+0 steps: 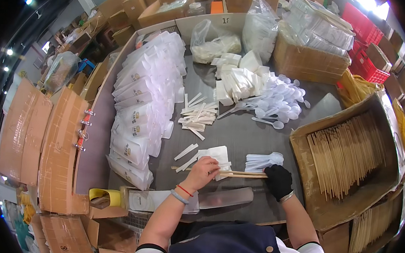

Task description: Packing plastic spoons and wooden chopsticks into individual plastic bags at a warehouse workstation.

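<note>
A pair of wooden chopsticks lies across my two hands above the dark tabletop. My left hand, bare, closes around their left part, and one thin end sticks out beyond it. At the right end, my black-gloved right hand grips them. White paper napkins lie just beyond my left fingers, partly hidden by them. Next to my right hand is a neat stack of white plastic spoons. Narrow white paper-wrapped sticks rest left of the napkins.
Printed white pouches overlap along the left board. Farther back are heaped loose spoons, folded napkins and a paper-stick pile. A cardboard box of chopsticks leans at right. A translucent plastic sleeve lies at the front edge.
</note>
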Available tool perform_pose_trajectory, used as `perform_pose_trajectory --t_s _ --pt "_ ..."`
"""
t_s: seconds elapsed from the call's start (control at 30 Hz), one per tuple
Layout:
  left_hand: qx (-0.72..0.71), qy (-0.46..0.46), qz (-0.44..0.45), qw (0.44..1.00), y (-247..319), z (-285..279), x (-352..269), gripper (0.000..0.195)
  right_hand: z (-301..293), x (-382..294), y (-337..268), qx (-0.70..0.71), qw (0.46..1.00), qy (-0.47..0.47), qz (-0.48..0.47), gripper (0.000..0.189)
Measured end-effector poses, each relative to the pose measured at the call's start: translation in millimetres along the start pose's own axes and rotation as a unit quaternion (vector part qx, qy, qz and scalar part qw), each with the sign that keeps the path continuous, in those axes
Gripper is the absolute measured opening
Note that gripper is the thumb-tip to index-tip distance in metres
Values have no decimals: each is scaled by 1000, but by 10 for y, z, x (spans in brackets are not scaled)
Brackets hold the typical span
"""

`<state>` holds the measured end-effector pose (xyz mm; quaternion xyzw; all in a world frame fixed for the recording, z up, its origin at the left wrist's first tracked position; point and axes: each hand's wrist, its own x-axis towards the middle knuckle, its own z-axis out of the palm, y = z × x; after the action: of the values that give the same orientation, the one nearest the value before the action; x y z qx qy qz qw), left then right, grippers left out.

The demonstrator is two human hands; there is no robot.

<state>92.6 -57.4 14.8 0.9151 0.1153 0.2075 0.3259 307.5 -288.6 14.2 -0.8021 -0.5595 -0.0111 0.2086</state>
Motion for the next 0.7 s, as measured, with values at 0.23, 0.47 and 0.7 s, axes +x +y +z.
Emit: perform_pose_trajectory --t_s 0.23,0.47,0.7 --pt "-10 -5 0 1000 30 -36 47 8 80 34 -27 -9 1000 10 -7 15" --pt "-22 12 -27 999 26 -6 33 9 59 57 -12 4 997 70 -28 11" --pt "-24 58 -53 997 155 -28 -27 11 32 67 1 -22 998 54 9 12"
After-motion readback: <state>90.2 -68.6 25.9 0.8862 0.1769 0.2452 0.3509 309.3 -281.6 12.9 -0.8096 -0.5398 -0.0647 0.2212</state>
